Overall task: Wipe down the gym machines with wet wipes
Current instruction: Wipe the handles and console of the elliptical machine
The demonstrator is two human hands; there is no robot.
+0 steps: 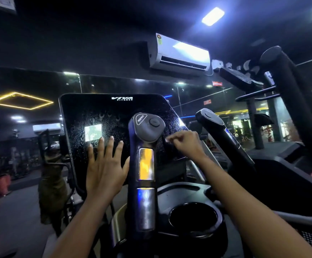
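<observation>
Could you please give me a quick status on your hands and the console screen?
Left hand open, flat on console screen. Right hand closed at its right edge; wipe not visible. Handlebar grip stands between them.

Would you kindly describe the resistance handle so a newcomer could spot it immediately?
Find the big black console screen marked Viva Fitness. Directly before its right half rises the resistance handle, between the left hand and the right hand. Unlike the plain black handle beside it, it carries shiny metal plates.

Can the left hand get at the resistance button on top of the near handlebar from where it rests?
Probably yes. The left hand lies flat on the console screen, just beside the handlebar; nothing visible blocks the way up to the resistance button.
</observation>
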